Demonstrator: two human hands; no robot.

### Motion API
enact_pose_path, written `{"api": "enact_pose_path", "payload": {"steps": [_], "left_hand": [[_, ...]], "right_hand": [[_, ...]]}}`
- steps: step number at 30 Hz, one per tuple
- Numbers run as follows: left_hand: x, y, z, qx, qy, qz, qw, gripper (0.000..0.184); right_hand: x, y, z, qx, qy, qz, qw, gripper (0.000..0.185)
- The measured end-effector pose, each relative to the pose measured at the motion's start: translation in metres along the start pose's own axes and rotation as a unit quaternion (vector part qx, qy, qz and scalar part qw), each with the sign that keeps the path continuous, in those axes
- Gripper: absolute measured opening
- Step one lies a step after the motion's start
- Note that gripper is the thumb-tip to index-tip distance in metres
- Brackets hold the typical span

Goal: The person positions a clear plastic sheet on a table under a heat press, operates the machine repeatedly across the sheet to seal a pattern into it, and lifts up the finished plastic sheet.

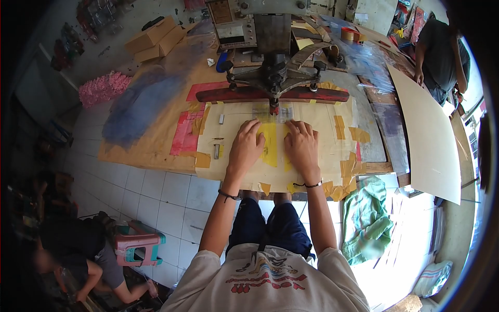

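My left hand (247, 146) and my right hand (302, 145) lie on a tan work board (317, 151) patched with tape. Fingers of both are bent at the near corners of a small clear plastic sheet (258, 112), holding it from either side. The sheet lies under the red-tipped foot of a press (275, 73). Its long dark red bar (218, 94) crosses just beyond my fingertips. A yellow strip (269, 145) runs along the board between my hands. Left of my left hand are two small pale blocks, one nearer (217, 151) and one farther (221, 119).
A cardboard box (156, 39) and bluish plastic film (150, 106) lie on the left. More clear film (371, 60) and a large pale sheet (426, 135) are on the right. One person (442, 57) stands at far right; another (78, 249) sits low left near a stool (138, 248).
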State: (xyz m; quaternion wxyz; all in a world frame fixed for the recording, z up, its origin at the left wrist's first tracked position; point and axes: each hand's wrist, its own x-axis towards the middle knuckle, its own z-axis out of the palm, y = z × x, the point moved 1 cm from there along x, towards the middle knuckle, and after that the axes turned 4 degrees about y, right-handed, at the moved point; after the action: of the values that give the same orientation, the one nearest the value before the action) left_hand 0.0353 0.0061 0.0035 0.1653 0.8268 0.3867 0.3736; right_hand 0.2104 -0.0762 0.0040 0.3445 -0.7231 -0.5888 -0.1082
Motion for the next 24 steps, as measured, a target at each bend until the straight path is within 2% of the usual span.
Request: {"api": "enact_pose_path", "payload": {"steps": [24], "left_hand": [[0.0012, -0.0038, 0.0034, -0.001, 0.013, 0.016, 1.0, 0.038]], "right_hand": [[-0.0003, 0.0013, 0.0011, -0.005, 0.01, -0.012, 1.0, 0.04]]}}
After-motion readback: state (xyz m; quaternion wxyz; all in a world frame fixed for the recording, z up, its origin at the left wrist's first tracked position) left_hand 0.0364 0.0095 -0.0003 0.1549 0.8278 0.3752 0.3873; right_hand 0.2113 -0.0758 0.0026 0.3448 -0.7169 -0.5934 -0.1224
